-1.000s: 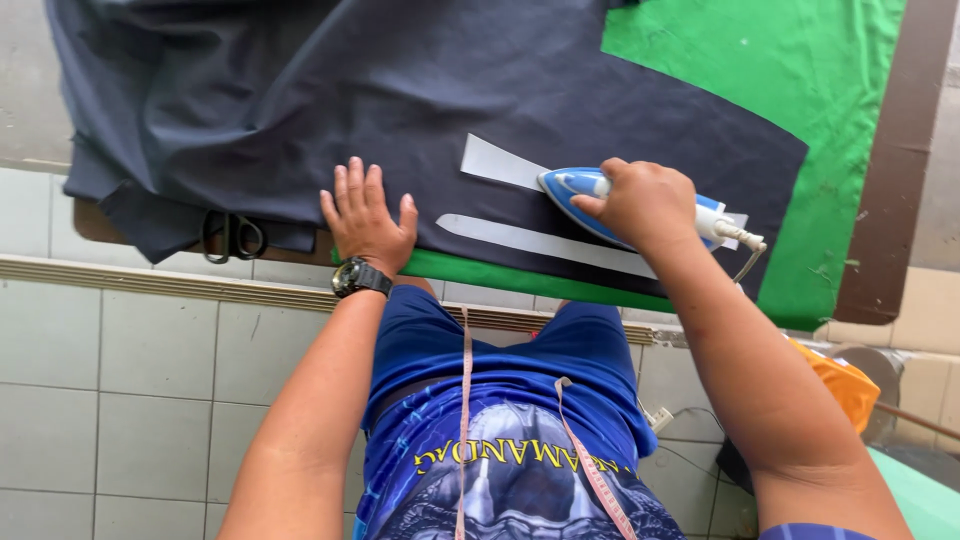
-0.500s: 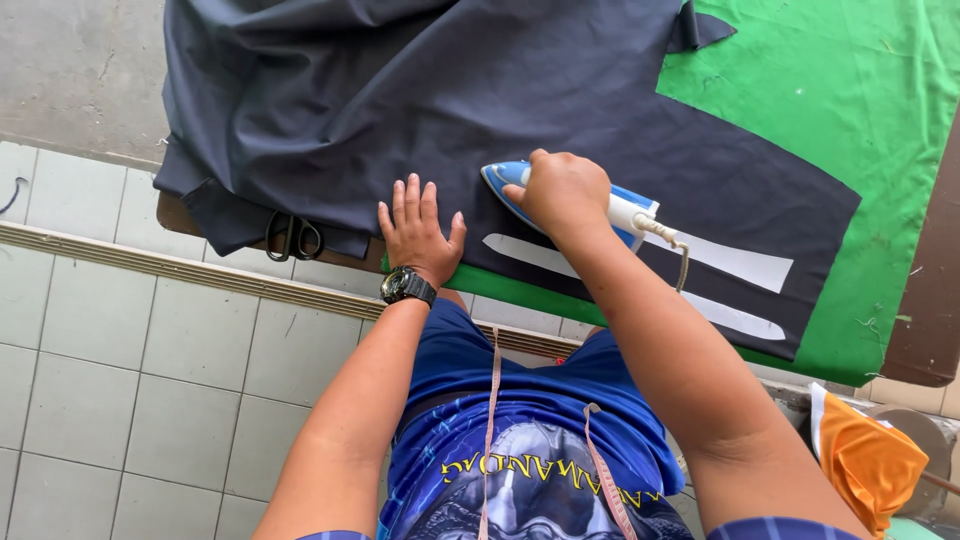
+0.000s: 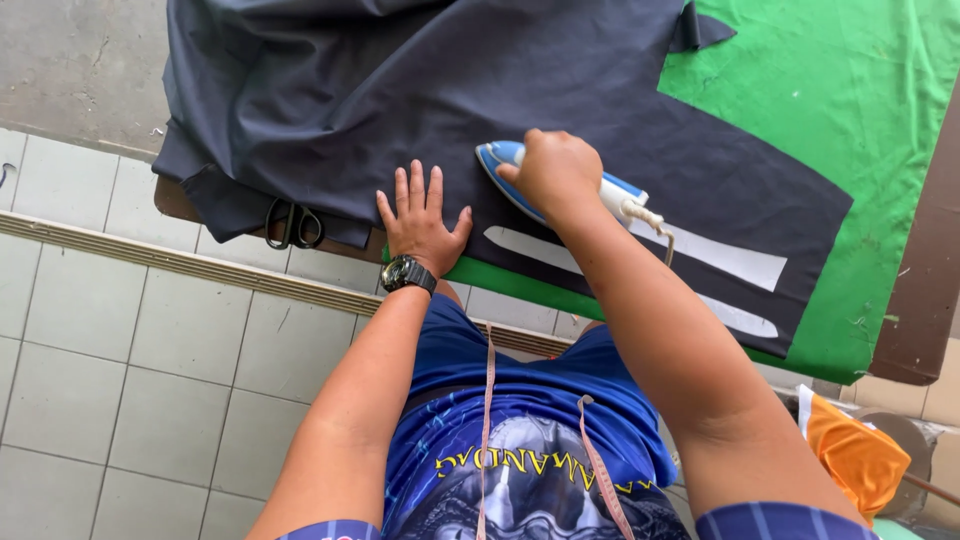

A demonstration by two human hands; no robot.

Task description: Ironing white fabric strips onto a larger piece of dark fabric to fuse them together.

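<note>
A dark navy cloth [image 3: 420,90] lies spread over a table with a green cover [image 3: 850,120]. My right hand [image 3: 555,172] grips the handle of a blue and white iron [image 3: 500,165] that rests on the cloth, nose pointing left. Just left of the iron, my left hand [image 3: 420,220] lies flat on the cloth near the table's front edge, fingers spread, a black watch on the wrist. Two long white strips [image 3: 730,262] lie on the dark cloth to the right of the iron, partly hidden by my right arm.
Black scissors [image 3: 293,225] sit at the table's front edge, left of my left hand. The iron's cord [image 3: 655,225] trails over the cloth. A measuring tape [image 3: 487,400] hangs down my chest. An orange cloth [image 3: 855,450] lies low right. Pale floor tiles [image 3: 120,350] show at left.
The iron, held in my right hand, has slid left along the cloth, off the white strips. My left hand stays flat on the cloth beside it. The view has shifted.
</note>
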